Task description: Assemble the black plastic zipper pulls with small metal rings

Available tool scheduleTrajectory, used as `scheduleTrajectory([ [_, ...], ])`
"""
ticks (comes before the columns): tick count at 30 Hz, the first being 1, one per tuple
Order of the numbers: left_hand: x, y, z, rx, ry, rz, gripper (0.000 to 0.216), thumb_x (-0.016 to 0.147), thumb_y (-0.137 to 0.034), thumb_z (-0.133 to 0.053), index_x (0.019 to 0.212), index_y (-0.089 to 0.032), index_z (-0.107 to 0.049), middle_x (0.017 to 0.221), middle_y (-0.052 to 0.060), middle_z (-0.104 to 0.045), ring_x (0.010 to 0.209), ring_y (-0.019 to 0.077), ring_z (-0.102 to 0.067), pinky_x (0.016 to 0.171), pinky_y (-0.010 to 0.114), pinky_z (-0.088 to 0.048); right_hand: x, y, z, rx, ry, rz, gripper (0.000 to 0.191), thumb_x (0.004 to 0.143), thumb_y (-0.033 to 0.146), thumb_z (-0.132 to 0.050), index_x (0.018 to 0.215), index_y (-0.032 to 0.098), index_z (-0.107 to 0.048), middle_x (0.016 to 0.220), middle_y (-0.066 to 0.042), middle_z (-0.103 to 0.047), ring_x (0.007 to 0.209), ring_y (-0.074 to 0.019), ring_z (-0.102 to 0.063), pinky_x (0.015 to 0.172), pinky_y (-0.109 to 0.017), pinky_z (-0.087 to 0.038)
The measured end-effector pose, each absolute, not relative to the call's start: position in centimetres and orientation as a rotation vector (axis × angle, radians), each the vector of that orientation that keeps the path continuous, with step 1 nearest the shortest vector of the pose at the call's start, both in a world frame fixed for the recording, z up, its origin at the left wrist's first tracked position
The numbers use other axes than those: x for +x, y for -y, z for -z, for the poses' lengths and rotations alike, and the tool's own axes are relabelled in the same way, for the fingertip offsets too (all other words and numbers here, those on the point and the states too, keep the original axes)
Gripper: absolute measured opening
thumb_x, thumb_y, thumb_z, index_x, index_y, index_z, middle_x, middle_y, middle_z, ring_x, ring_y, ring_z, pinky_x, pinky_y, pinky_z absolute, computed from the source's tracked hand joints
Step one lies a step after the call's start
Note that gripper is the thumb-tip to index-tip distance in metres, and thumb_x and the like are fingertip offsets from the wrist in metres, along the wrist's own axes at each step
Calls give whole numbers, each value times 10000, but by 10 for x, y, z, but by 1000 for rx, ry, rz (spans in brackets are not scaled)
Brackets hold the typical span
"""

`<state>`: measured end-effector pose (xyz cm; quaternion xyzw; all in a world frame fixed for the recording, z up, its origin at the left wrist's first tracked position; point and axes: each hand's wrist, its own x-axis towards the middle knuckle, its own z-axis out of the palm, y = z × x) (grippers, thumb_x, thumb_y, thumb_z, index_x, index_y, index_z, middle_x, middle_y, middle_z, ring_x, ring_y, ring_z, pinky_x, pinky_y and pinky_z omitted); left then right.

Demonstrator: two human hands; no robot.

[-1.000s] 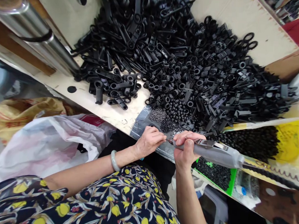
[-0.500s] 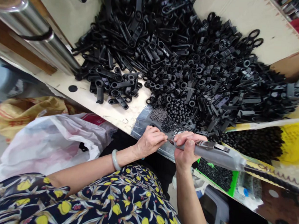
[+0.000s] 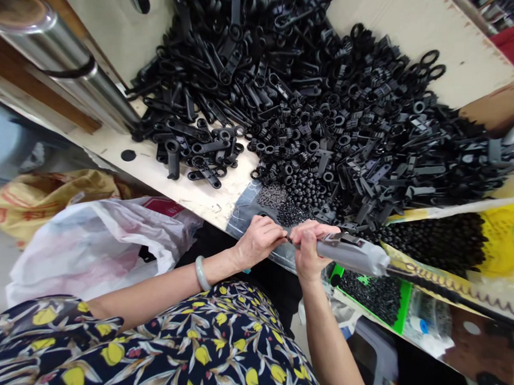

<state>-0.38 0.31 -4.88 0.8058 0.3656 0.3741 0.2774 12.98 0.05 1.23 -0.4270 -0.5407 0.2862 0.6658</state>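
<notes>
Hundreds of black plastic parts (image 3: 322,104) are heaped across the pale bench top (image 3: 188,189), taking up most of the far side: long lever-looking pieces toward the far left, ring and clip shapes toward the right. On the left a fat chrome tube (image 3: 61,61) runs diagonally, and below the bench edge sits a white plastic bag (image 3: 90,247). Over on the right there's a yellow bag of dark bits (image 3: 444,242) and nearer, a green tray (image 3: 372,296) of tiny black pieces.

Down to the small stuff. A clear bag with little piles of screws (image 3: 278,202) lies right at the near edge, just beyond the hands. The right hand (image 3: 308,247) is wrapped in a closed grip around the front of a grey powered screwdriver (image 3: 348,253), whose coiled cord (image 3: 459,286) trails off right. The left hand (image 3: 258,241), jade bangle (image 3: 201,273) on the wrist, has its fingertips pressed together right at the driver's tip, pinching something tiny there; too small for me to say what it is.

My take on doing this bit well: keep the driver barrel in line with whatever's being pinched, let the left fingertips only steady it, and brace both wrists near the bench edge so the tip doesn't wander. Light pressure first, then commit.
</notes>
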Motion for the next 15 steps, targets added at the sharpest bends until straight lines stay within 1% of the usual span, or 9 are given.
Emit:
scheduleTrajectory([
  [4, -3, -4, 50, 2165, -991, -1001, 209, 1067, -325, -552, 946, -198, -666, 940, 26, -783, 909, 194, -640, 843, 389, -386, 131, -1, -12, -987, 1235, -717, 191, 989, 331, -679, 893, 282, -521, 620, 84, -553, 546, -158, -545, 573, -322, -492],
  [6, -4, -4, 51, 2186, -980, -1015, 221, 1073, -323, -532, 955, -196, -669, 965, 33, -784, 923, 198, -635, 846, 389, -386, 130, 2, -17, -997, 1296, -751, 192, 968, 326, -706, 867, 270, -554, 636, 74, -598, 578, -158, -580, 603, -323, -511],
  [8, -5, -4, 52, 2204, -959, -1027, 203, 1070, -313, -537, 982, -192, -675, 992, 37, -787, 933, 202, -631, 848, 388, -387, 131, 11, -27, -1001, 1316, -734, 184, 943, 308, -737, 847, 260, -588, 654, 60, -647, 616, -164, -620, 643, -332, -534],
  [10, -7, -5, 53, 2207, -954, -1019, 172, 1057, -308, -568, 1012, -187, -682, 1008, 39, -790, 937, 202, -632, 856, 387, -389, 137, 24, -43, -972, 1237, -692, 184, 931, 313, -756, 848, 255, -602, 641, 64, -653, 591, -157, -613, 652, -335, -541],
  [12, -10, -8, 52, 2215, -942, -974, 164, 1038, -324, -609, 1056, -180, -687, 1036, 46, -791, 959, 205, -638, 871, 385, -392, 151, 41, -59, -933, 1119, -654, 217, 932, 381, -765, 868, 256, -600, 603, 84, -622, 507, -130, -545, 617, -316, -525],
  [14, -13, -14, 50, 2257, -898, -892, 185, 1031, -333, -622, 1099, -175, -690, 1064, 56, -787, 983, 210, -640, 876, 380, -395, 173, 61, -71, -932, 1072, -622, 295, 902, 486, -786, 878, 250, -610, 594, 79, -621, 478, -120, -509, 570, -289, -498],
  [15, -13, -18, 48, 2293, -863, -845, 192, 1032, -333, -619, 1104, -171, -692, 1062, 61, -786, 983, 212, -640, 871, 375, -399, 187, 71, -73, -962, 1062, -592, 297, 885, 485, -799, 878, 245, -622, 588, 75, -622, 476, -122, -508, 561, -286, -496],
])
